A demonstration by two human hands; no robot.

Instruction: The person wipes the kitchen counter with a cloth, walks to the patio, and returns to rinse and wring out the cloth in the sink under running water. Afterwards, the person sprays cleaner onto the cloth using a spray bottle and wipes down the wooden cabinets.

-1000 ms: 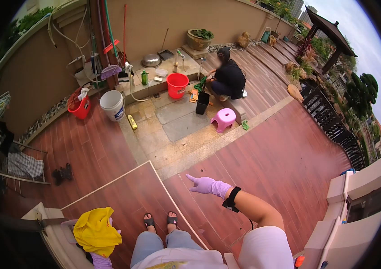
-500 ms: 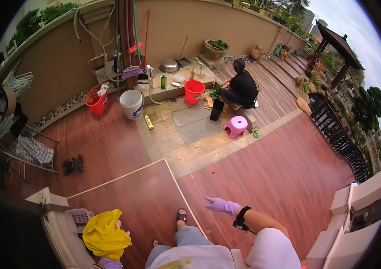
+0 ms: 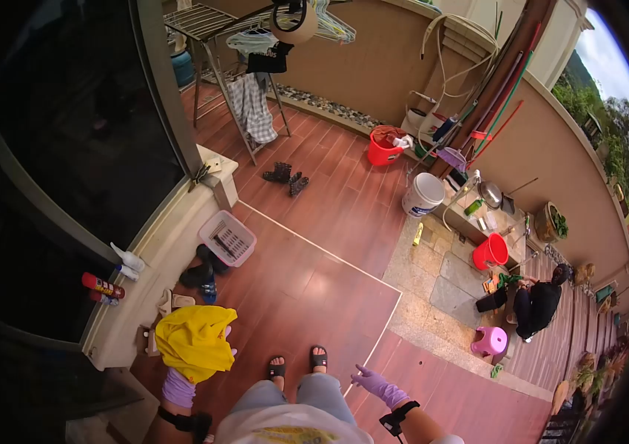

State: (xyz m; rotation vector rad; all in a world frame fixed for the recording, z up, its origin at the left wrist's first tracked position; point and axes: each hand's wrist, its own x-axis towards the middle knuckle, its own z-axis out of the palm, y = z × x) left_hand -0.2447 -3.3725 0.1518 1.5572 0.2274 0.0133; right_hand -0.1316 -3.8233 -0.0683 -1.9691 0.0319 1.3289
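My left hand [image 3: 179, 386], in a purple glove, is shut on a bunched yellow cloth [image 3: 194, 342]. The cloth hides most of that hand; a few gloved fingertips show at its right edge. My right hand [image 3: 377, 385], also in a purple glove, hangs over the red-brown floor [image 3: 300, 288] with its fingers stretched out and nothing in them. Just beyond the cloth are beige shoes [image 3: 174, 302], dark shoes [image 3: 203, 270] and a pink plastic basket [image 3: 227, 238].
Along the left runs a ledge with spray bottles [image 3: 128, 257] and a red can [image 3: 100, 285]. A drying rack [image 3: 214, 66] and black boots [image 3: 285, 176] stand farther off. At right are a white bucket [image 3: 424, 194], red bucket [image 3: 490, 252], pink stool [image 3: 489, 340] and a crouching person [image 3: 540, 307].
My view has swung left, bringing the glass door, ledge and shoes into sight. My left hand still grips the yellow cloth; my right hand stays open.
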